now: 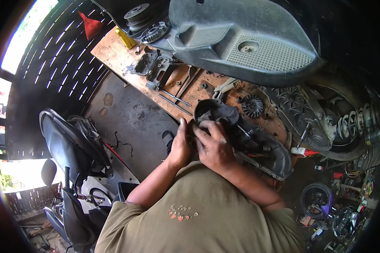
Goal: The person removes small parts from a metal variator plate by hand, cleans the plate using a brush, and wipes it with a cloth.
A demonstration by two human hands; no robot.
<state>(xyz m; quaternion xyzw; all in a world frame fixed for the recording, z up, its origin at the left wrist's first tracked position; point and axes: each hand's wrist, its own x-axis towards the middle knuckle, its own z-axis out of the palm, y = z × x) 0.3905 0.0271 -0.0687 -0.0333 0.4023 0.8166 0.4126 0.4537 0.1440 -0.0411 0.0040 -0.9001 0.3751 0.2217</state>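
Note:
Both hands meet in front of my chest, over the near edge of the wooden workbench (109, 50). My left hand (180, 146) is closed, thumb up, against a small dark piece mostly hidden between the hands. From the right, my right hand (216, 147) curls its fingers around the same spot, on a dark rag (224, 113) that spreads beyond the knuckles. Under the rag is a round black housing (202, 105). A long engine cover (278, 162) lies just right of my right hand. A finned fan wheel (252, 105) lies farther back.
A scooter's underside panel (257, 46) overhangs the bench, with its rear shock spring (351, 126) at right. Metal engine castings (156, 69) and a T-handle wrench (175, 100) lie on the bench. A parked scooter (65, 147) stands at left. A loose wheel (316, 198) lies lower right.

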